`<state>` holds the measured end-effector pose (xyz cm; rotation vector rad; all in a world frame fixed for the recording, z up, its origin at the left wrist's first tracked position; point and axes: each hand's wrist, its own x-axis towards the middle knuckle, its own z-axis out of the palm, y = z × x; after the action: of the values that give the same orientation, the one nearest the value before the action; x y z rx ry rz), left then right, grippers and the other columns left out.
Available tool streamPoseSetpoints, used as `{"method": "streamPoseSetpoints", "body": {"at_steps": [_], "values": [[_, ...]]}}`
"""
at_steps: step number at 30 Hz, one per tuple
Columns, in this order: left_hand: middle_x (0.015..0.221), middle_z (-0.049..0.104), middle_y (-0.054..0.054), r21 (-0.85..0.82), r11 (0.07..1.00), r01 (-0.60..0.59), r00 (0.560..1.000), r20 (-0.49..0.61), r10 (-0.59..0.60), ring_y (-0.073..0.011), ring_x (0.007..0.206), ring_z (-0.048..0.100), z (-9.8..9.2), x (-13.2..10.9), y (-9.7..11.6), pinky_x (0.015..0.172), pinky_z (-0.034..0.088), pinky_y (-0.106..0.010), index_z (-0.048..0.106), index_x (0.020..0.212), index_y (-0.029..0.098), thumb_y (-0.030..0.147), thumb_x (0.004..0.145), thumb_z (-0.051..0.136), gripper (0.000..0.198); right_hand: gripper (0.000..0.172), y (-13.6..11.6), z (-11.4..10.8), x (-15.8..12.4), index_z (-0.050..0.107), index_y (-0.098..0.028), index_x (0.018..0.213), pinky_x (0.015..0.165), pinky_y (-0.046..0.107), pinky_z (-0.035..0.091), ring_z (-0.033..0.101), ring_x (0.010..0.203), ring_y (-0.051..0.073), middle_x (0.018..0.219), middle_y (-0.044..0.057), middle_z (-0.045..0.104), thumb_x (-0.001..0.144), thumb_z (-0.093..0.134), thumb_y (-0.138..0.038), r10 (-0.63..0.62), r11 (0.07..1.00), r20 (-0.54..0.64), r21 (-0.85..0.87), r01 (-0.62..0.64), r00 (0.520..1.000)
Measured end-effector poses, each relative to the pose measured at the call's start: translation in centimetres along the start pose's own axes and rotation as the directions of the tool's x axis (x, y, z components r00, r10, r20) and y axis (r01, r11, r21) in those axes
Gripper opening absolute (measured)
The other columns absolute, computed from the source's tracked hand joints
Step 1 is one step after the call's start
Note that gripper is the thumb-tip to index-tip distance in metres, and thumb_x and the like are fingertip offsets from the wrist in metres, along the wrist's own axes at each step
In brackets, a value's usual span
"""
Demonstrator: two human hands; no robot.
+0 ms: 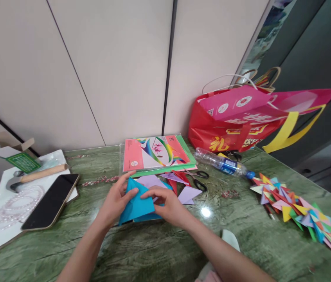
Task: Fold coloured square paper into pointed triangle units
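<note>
A blue sheet of paper (136, 205), partly folded, lies on the green marble table (153, 250) in front of me. My left hand (115, 201) pinches its left edge, thumb on top near the upper corner. My right hand (167, 203) presses on its right side, fingers curled over the fold. Just behind the blue sheet lie lilac and red folded pieces (183, 188).
A pack of coloured paper (156, 154) lies behind, with black scissors (199, 178) and a plastic bottle (222, 162) to its right. A red gift bag (241, 121) stands at the wall. Several folded paper shapes (297, 213) are piled at right. A phone (51, 199), hammer (36, 176) and bead bracelets (21, 199) lie at left.
</note>
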<state>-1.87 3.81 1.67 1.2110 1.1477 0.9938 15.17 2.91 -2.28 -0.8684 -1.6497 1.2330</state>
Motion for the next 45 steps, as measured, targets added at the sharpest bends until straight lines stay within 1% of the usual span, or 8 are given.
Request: {"method": "streamPoseSetpoints", "body": {"at_steps": [5, 8, 15, 20, 24, 33, 38, 45], "values": [[0.115, 0.058, -0.009, -0.146, 0.986, 0.084, 0.978, 0.204, -0.053, -0.0245, 0.098, 0.057, -0.4, -0.4, 0.4, 0.077, 0.049, -0.033, 0.036, 0.13, 0.026, 0.023, 0.067, 0.07, 0.071, 0.027, 0.1, -0.1, 0.1, 0.07, -0.024, 0.086, 0.061, 0.021, 0.046, 0.059, 0.081, 0.014, 0.087, 0.002, 0.063, 0.068, 0.059, -0.008, -0.068, 0.997, -0.071, -0.025, 0.067, 0.995], [0.114, 0.057, -0.01, -0.162, 0.984, 0.08, 0.973, 0.229, -0.041, -0.0244, 0.097, 0.057, -0.7, -0.3, 0.3, 0.075, 0.049, -0.033, 0.04, 0.127, 0.025, 0.02, 0.066, 0.07, 0.068, 0.022, 0.1, -0.2, 0.1, 0.071, -0.024, 0.08, 0.063, 0.022, 0.047, 0.059, 0.081, 0.014, 0.088, 0.002, 0.062, 0.068, 0.06, -0.009, -0.107, 0.991, -0.071, -0.082, 0.101, 0.992], [0.093, 0.065, -0.007, 0.029, 0.999, 0.025, 0.99, 0.137, -0.028, -0.0219, 0.084, 0.061, -0.7, 0.3, -0.4, 0.071, 0.05, -0.032, 0.056, 0.11, 0.016, 0.021, 0.063, 0.071, 0.049, 0.031, 0.3, -0.3, 0.1, 0.066, -0.022, 0.09, 0.065, 0.024, 0.048, 0.058, 0.077, 0.014, 0.085, 0.002, 0.061, 0.065, 0.056, -0.006, -0.089, 0.986, -0.077, -0.146, 0.077, 0.993], [0.085, 0.068, -0.005, 0.082, 0.996, 0.032, 0.99, 0.135, -0.043, -0.0191, 0.07, 0.063, 0.3, -0.1, 0.2, 0.063, 0.052, -0.031, 0.055, 0.112, 0.016, 0.023, 0.064, 0.07, 0.051, 0.032, 0.3, -0.1, 0.2, 0.054, -0.021, 0.096, 0.058, 0.023, 0.047, 0.058, 0.065, 0.011, 0.076, -0.002, 0.059, 0.066, 0.06, -0.014, 0.038, 0.999, -0.153, -0.012, -0.041, 0.987], [0.086, 0.068, -0.004, 0.065, 0.998, 0.008, 0.993, 0.118, -0.016, -0.0189, 0.072, 0.063, 0.9, -0.3, 0.2, 0.067, 0.053, -0.031, 0.056, 0.111, 0.016, 0.025, 0.065, 0.069, 0.049, 0.031, 0.1, -0.1, 0.2, 0.049, -0.021, 0.097, 0.056, 0.022, 0.046, 0.057, 0.062, 0.011, 0.074, -0.002, 0.059, 0.068, 0.061, -0.019, 0.059, 0.998, -0.2, 0.037, -0.052, 0.978], [0.096, 0.067, -0.007, 0.136, 0.988, -0.079, 0.995, -0.043, 0.085, -0.0209, 0.082, 0.062, 1.0, 0.0, -0.5, 0.065, 0.051, -0.026, 0.061, 0.099, 0.016, 0.031, 0.066, 0.068, 0.037, 0.02, -0.1, -0.1, 0.2, 0.059, -0.02, 0.089, 0.057, 0.022, 0.047, 0.057, 0.067, 0.011, 0.083, 0.001, 0.062, 0.069, 0.058, -0.017, -0.02, 0.999, -0.239, -0.029, 0.013, 0.971], [0.084, 0.068, -0.003, 0.142, 0.986, -0.083, 0.99, -0.1, 0.098, -0.0184, 0.074, 0.062, 1.3, -0.3, -0.2, 0.061, 0.05, -0.025, 0.059, 0.101, 0.016, 0.031, 0.064, 0.069, 0.042, 0.021, 0.0, 0.0, 0.1, 0.062, -0.019, 0.088, 0.058, 0.023, 0.05, 0.059, 0.068, 0.012, 0.084, 0.002, 0.062, 0.068, 0.06, -0.016, -0.052, 0.999, -0.259, -0.027, 0.046, 0.964], [0.065, 0.065, 0.001, 0.089, 0.995, -0.044, 0.996, -0.073, 0.051, -0.0185, 0.058, 0.063, 1.9, -0.4, -0.2, 0.053, 0.052, -0.028, 0.055, 0.087, 0.019, 0.032, 0.061, 0.072, 0.034, 0.017, -0.1, 0.0, 0.0, 0.064, -0.02, 0.085, 0.057, 0.023, 0.049, 0.058, 0.068, 0.013, 0.08, 0.002, 0.06, 0.068, 0.064, -0.016, -0.089, 0.995, -0.279, -0.069, 0.073, 0.956]]}}
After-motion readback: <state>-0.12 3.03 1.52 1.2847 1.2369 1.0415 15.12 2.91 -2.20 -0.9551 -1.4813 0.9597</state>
